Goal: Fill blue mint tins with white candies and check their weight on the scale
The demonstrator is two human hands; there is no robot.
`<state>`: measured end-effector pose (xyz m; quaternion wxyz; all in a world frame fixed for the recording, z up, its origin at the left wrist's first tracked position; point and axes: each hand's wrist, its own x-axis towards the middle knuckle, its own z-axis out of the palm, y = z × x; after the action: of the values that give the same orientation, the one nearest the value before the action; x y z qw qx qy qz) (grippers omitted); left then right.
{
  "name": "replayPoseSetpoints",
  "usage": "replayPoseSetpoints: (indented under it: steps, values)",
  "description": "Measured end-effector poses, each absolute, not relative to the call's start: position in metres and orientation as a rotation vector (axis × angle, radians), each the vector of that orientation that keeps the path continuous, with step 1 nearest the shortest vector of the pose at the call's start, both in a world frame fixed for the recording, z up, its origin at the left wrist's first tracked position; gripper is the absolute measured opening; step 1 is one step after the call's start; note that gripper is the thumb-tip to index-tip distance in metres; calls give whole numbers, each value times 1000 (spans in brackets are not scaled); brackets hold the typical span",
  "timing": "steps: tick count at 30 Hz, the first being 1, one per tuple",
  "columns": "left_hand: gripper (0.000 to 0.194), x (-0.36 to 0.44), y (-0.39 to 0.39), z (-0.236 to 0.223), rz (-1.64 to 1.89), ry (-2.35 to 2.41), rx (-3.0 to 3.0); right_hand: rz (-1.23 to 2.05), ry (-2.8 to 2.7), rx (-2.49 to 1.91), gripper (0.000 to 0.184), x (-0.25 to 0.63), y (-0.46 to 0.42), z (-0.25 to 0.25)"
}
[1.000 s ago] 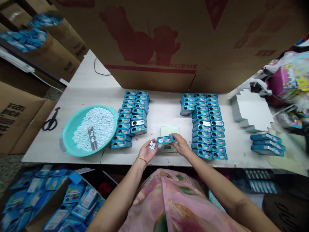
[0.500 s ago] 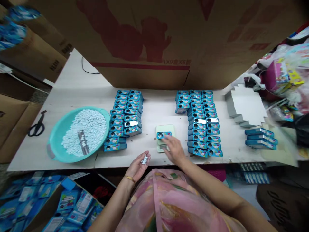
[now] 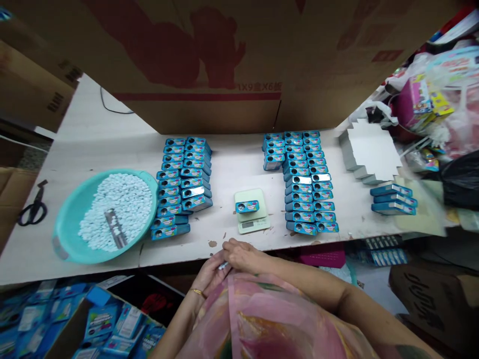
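Note:
Cupped at the table's front edge, my left hand holds several small white pellets, mostly covered from above. My right hand lies over the left palm with its fingers bent together; what its fingertips pinch, if anything, is hidden. Just beyond the hands, a pale green digital scale carries one blue tin with a dark round opening on top. To the left, a turquoise basin is filled with white pellets, and a metal scoop rests on them.
Rows of blue tins stand left and right of the scale. A big cardboard box blocks the back. White card stacks, three blue tins lying flat and black scissors are at the sides. Blue packs fill a box below.
My right hand has left the tin on the scale and come back to my left palm, covering most of the pellets. The view has shifted slightly; the tin stays on the scale.

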<state>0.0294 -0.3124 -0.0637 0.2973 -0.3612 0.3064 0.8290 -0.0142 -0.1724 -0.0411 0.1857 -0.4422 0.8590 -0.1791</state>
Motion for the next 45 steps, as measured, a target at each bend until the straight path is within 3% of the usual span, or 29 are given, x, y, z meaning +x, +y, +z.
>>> replayPoseSetpoints:
  steps: [7,19,23,26,37,41,45]
  values:
    - [23,28,-316,-66,2174,856,-907,-540,2441,-1232,8,-15,-168,-37]
    - [21,23,-318,-59,2263,677,-1000,-781,2562,-1248,28,-32,-153,-25]
    - [20,12,-324,-58,2282,643,-1088,-477,2867,-714,39,-74,-126,-27]
    - [19,12,-335,-58,2354,671,-1095,-311,2801,-640,35,-102,-122,-31]
    - [19,19,-380,-69,2412,884,-1292,-407,2733,-1070,27,-118,-268,-70]
    - [18,8,-388,-77,2401,941,-1294,-404,2843,-1001,25,-154,-200,-67]
    - [14,-6,-385,-78,2405,965,-1265,-58,3139,-276,27,-208,-99,-58]
